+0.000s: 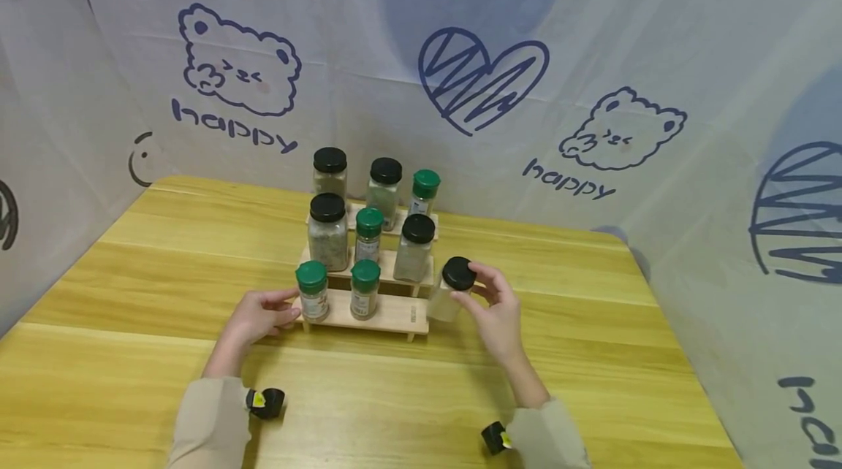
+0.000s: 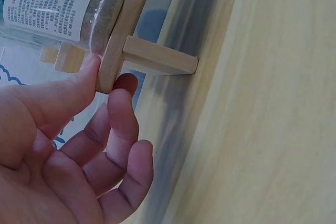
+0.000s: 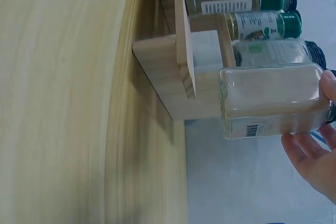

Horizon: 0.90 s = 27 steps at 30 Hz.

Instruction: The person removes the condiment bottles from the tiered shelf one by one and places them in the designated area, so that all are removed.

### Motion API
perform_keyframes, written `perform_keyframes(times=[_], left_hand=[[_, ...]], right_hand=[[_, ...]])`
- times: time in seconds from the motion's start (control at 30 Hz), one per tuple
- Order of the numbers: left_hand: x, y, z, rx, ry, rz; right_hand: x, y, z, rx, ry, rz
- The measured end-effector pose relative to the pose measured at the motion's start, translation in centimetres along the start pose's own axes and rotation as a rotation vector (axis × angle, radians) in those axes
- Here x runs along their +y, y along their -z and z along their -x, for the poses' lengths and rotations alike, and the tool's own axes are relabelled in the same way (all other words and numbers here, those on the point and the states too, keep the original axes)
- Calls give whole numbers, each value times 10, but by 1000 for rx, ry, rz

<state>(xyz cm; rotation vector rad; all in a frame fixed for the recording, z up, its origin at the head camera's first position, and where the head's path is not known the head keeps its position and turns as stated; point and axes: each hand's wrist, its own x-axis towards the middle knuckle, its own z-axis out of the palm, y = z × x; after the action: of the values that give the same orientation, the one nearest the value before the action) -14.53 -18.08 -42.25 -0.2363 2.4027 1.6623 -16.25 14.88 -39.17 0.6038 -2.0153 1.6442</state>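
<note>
My left hand (image 1: 258,315) pinches the left end of the bottom step of a three-step wooden spice rack (image 1: 395,312), thumb on top and fingertips beneath in the left wrist view. With my right hand (image 1: 496,308) I grip a black-capped glass spice jar (image 3: 273,98) near its cap. This jar is tilted and held beside the right end of the bottom step, off the table, with pale powder inside. Two green-capped spice jars (image 1: 312,292) stand on that step, at its left and middle.
On the middle step are two black-capped jars (image 1: 328,235) with a green-capped jar (image 1: 368,235) between them. The top step carries two more black-capped jars (image 1: 384,191) and a green-capped one (image 1: 425,190). Behind the wooden table (image 1: 566,352) hangs a printed white cloth (image 1: 355,82).
</note>
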Motion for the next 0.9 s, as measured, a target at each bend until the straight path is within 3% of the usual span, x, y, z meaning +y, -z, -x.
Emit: perform_keyframes(times=[0.43,0.9], left_hand=[[-1,-1,0,17,-10,32],[-2,-1,-1,21,-5,37]], right_hand=[[-11,7,-12,10,-11,18],[5,-3,-34,1,-157,14]])
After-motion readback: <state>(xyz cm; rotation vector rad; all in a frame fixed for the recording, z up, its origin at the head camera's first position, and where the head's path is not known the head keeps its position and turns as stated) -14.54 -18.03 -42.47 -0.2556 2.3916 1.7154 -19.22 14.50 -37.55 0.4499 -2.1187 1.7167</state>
